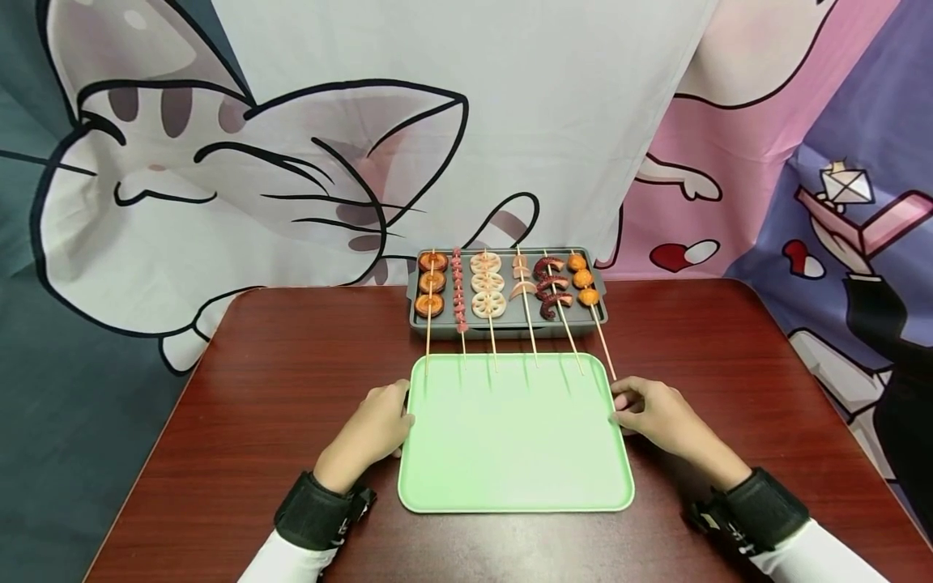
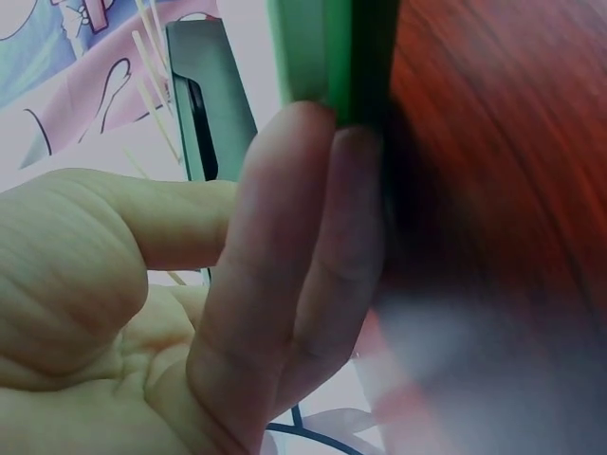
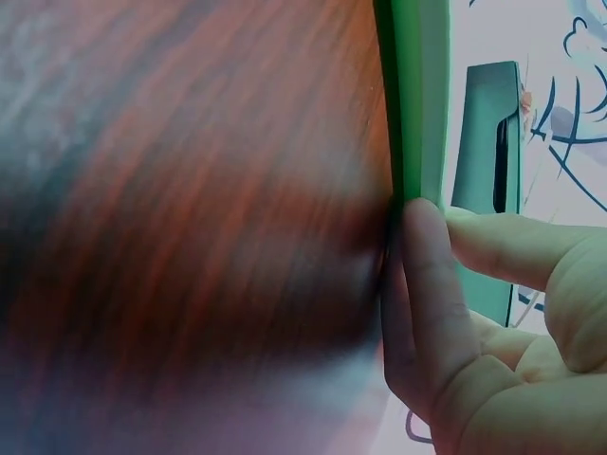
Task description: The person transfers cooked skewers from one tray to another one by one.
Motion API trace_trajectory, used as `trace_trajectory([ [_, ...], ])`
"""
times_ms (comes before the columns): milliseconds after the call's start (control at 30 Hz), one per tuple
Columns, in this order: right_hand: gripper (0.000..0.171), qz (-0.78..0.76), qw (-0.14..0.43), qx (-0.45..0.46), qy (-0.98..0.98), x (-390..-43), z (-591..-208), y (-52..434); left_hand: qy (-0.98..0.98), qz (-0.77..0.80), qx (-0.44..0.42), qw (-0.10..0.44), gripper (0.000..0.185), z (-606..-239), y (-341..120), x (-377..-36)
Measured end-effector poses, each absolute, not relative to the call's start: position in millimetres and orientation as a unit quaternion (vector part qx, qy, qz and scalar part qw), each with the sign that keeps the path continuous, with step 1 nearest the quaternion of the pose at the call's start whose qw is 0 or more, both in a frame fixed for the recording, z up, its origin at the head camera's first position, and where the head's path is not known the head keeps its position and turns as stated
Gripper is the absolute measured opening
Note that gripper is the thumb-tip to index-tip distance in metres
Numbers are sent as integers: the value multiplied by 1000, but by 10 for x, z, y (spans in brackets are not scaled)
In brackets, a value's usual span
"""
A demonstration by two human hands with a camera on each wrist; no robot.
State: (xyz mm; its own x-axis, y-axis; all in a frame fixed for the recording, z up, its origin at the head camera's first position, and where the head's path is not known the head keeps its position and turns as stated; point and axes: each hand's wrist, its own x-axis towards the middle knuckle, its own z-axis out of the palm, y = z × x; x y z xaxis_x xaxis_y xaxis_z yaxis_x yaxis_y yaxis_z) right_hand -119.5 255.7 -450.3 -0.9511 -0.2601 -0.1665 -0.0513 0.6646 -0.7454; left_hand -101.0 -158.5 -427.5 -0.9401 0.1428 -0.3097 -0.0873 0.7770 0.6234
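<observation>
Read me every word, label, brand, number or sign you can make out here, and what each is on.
No text is readable.
Black left wristband: pale marks, too small to tell whether they are lettering.
Black right wristband: likewise.
Cartoon backdrop: drawings only, no lettering I can make out.
Light green tray and gray grill pan: none visible.

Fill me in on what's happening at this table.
A person's left hand and right hand grip opposite sides of a green tray. Just beyond it on the table is a dark grill pan with six food skewers, most of their sticks reaching past the tray's far edge.
</observation>
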Motion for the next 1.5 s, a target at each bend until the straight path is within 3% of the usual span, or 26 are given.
trace_trajectory([
  [400, 35, -400, 135, -83, 903, -1213, -4543, 2578, 922, 344, 1, 180, 52, -4313, -1607, -1009],
  [667, 36, -426, 149, -86, 888, -1211, -4546, 2569, 910, 374, 3, 178, 44, -4345, -1630, -987],
  [1167, 67, -424, 148, -121, 885, -1264, -4373, 2628, 900, 393, 16, 187, 39, -4349, -1634, -1016],
  [1500, 62, -576, 165, -101, 794, -1367, -4261, 2661, 896, 397, 16, 200, 44, -4381, -1633, -1020],
])
